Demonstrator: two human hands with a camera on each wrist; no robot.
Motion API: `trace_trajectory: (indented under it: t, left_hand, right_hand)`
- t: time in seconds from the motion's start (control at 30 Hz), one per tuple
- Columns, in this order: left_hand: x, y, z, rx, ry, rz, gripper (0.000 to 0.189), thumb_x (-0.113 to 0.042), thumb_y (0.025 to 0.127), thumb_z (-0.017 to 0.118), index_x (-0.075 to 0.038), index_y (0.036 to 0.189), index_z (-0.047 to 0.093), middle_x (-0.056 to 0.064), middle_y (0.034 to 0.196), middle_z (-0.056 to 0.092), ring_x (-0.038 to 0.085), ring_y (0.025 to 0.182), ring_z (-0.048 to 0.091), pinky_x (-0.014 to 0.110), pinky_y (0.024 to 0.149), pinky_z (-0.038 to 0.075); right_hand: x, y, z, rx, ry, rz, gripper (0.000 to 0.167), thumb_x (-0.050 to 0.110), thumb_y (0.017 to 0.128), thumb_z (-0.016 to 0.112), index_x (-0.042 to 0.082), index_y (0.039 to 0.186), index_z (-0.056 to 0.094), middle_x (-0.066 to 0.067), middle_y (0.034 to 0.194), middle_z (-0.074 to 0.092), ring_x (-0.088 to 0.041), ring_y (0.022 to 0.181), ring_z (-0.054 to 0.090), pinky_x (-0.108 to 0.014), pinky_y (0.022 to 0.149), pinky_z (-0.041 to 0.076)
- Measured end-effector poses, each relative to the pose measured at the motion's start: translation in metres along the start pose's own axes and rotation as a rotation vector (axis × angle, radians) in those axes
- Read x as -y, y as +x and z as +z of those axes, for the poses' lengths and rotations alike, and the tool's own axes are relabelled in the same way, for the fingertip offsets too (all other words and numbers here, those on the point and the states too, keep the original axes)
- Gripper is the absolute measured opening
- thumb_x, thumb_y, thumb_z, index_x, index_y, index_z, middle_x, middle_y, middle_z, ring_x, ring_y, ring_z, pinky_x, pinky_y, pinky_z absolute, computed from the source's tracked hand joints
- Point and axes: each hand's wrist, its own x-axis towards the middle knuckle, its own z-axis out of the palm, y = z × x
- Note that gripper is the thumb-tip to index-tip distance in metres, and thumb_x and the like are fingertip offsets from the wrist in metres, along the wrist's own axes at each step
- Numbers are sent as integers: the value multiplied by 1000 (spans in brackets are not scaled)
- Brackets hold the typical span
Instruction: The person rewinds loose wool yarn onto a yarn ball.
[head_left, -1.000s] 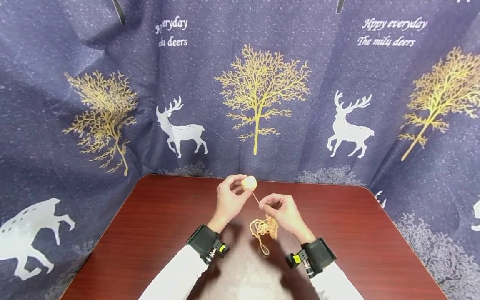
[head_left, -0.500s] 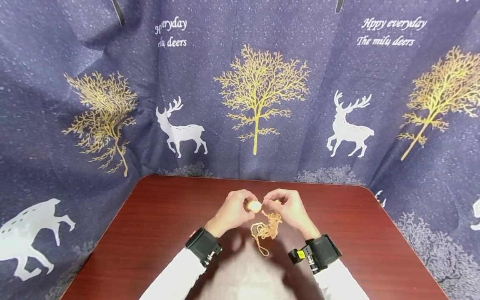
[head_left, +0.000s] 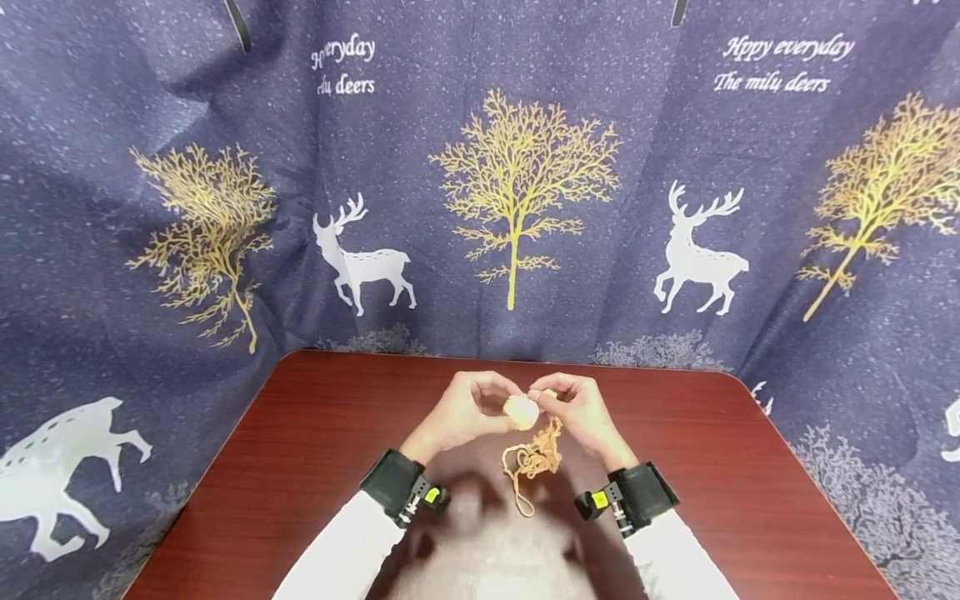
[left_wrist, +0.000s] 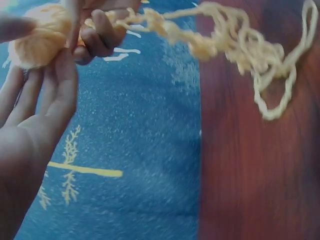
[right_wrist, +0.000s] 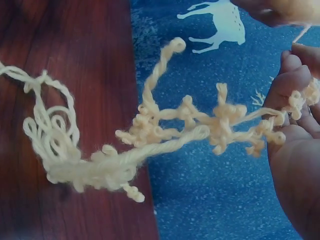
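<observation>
A small ball of pale yellow yarn is held between the thumb and fingers of my left hand. Close beside it, my right hand pinches the strand at the ball's right side, its other fingers curled over part of the tangle. From that hand a kinked, knotted tangle of the same yarn hangs down, ending in a loose loop. In the left wrist view the wound ball shows its wraps. The right wrist view shows the twisted tangle running into the right palm.
Below the hands lies a reddish-brown table with rounded far corners. A blue curtain with deer and trees printed on it hangs behind and at both sides. Black cuffs with small cameras sit on both wrists.
My left hand has come down and right with the yarn ball, up to the right hand. The strand between the hands has shortened. My right hand has moved slightly right and up.
</observation>
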Motion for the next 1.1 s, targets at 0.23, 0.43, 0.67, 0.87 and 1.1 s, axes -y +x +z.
trace_trajectory:
  t: [0.23,0.43,0.67,0.87,1.1]
  left_hand:
    - [-1,5,3,-338,-412,-40,30,20,75,68,8,102,67,7,99,74,16,91,69,29,80,60]
    - [-4,10,-9,-567,-621,-75,32,22,78,54,-3,97,63,9,99,69,18,88,70,27,78,60]
    - [-7,2,-49,-703,-633,-36,30,20,82,53,-5,93,64,8,94,71,18,85,70,28,77,61]
    - [-12,-5,-75,-778,-628,-28,28,20,85,53,-5,91,65,7,94,73,18,86,71,29,79,61]
    - [-14,-6,-82,-796,-610,-10,27,20,86,54,-5,94,64,8,94,73,17,87,70,28,78,60]
  right_hand:
    - [-7,-1,4,10,31,-3,16,1,89,73,-11,98,69,-3,80,71,-18,67,65,-24,57,54]
    - [-12,-12,-7,53,12,51,15,3,90,72,-10,97,68,-4,77,69,-18,63,62,-24,51,51]
    - [-48,-38,-79,15,-246,132,15,2,89,74,-10,99,70,-27,82,68,-26,63,66,-35,53,59]
    - [-70,-61,-136,-95,-669,221,6,6,85,77,2,89,75,-7,75,71,-13,62,62,-27,56,51]
    - [-82,-70,-161,-130,-1010,343,3,14,81,74,11,78,73,-4,74,69,-25,68,63,-45,58,50]
